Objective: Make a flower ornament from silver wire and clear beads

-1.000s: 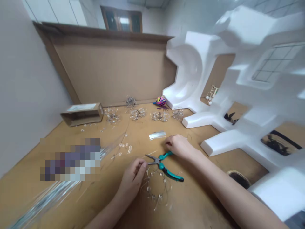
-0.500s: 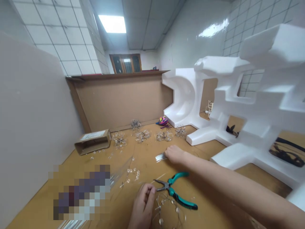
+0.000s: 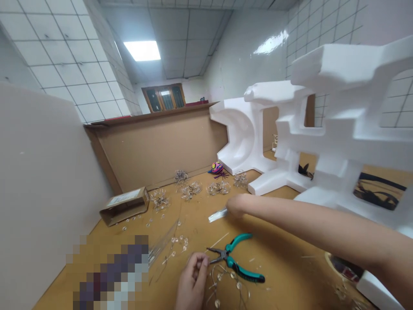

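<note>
My right hand (image 3: 237, 205) reaches forward and pinches the end of a small bundle of clear thin wires (image 3: 217, 214) lying on the brown tabletop. My left hand (image 3: 192, 280) is near the bottom edge, fingers curled and pinched on a wire piece strung with clear beads (image 3: 226, 286). Teal-handled pliers (image 3: 235, 260) lie on the table just right of my left hand, untouched.
Finished bead-and-wire flowers (image 3: 190, 189) lie in a row toward the back. A small cardboard box (image 3: 124, 206) sits at left, a colourful toy (image 3: 217, 168) at the back. Large white foam blocks (image 3: 309, 137) stand on the right, a cardboard wall (image 3: 161, 142) behind. Loose beads (image 3: 177, 241) scatter in the middle.
My right hand left the pliers' handle and reached forward to the wire bundle. The view tilted up. My left hand stayed on the beaded wire.
</note>
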### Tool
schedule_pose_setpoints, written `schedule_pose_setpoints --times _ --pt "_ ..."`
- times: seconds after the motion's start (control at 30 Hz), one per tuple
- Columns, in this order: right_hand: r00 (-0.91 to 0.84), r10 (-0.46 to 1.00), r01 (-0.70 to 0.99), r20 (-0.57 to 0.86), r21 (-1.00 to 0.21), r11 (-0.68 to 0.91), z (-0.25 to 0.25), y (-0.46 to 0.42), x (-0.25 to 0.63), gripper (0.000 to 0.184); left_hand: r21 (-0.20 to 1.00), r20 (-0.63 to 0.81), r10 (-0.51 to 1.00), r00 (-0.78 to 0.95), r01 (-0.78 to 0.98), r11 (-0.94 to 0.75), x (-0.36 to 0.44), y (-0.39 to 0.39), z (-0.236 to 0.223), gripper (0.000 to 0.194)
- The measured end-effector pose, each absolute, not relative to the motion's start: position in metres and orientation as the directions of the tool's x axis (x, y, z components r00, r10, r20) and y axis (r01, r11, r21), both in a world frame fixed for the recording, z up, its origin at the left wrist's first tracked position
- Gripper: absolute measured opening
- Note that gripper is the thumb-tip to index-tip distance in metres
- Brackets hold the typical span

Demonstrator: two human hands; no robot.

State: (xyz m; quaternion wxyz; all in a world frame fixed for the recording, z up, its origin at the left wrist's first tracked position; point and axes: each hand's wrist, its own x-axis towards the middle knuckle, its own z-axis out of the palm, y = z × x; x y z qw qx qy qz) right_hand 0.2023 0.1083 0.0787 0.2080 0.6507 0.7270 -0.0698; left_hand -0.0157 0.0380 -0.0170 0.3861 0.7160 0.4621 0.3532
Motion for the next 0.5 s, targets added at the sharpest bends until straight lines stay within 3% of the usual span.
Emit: schedule_pose_setpoints --times 0.2,0.37,0.5 --pt "-0.098 0.975 0.970 -0.199 0.200 0.139 0.104 0.090 0.206 0.032 0.774 0.233 0.881 0.410 0.471 -0.424 -0.013 0.041 0.007 0.027" --pt "-0.215 0.968 0.961 -0.129 0.148 0.233 0.105 0.068 0.190 0.027 0.499 0.352 0.795 0.495 0.619 -0.606 0.008 0.052 0.042 0.027" --pt "-0.293 0.956 0.952 -0.013 0.090 0.293 0.091 0.050 0.168 0.018 0.277 0.274 0.782 0.560 0.732 -0.622 0.027 0.064 0.049 0.026"
